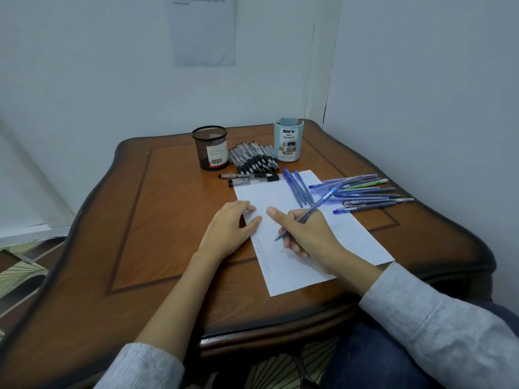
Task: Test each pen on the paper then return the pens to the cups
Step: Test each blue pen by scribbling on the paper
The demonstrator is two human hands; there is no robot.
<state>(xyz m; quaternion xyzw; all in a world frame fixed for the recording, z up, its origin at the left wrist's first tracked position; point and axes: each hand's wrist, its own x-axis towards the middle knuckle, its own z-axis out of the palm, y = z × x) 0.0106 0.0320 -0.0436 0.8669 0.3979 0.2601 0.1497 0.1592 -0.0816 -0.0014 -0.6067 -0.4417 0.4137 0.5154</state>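
Farthest left on the wooden table (168, 234) stands the black mesh cup (209, 147), and no pen pokes out of it. Just beside it, to its right, lies a tight pile of black pens (252, 158), with three more black pens (250, 178) laid crosswise in front, at the far edge of the paper (297, 273).

The left hand (233, 228) lies flat on the sheet's left margin, fingers straight and relaxed, holding nothing and pinning the paper down. A faint column of small marks (261, 248) runs down that margin from the far end almost to the near end, so I'd judge a good many pens have had their scribble.

Behind, at the far side of the table, the pale blue organiser cup (289, 140) also shows no pen above its rim.

The right hand (306, 234) grips a blue pen (314, 206) in a writing hold, its tip pointing down at the sheet right of the marks; whether it touches the paper I cannot tell. Three blue pens (299, 190) rest on the far part of the sheet, and a loose fan of blue pens (365, 195), one greenish, lies on the wood to the right.

By my reckoning the testing is well along but unfinished, and which loose pens are done I can't say. The return to the cups has not begun
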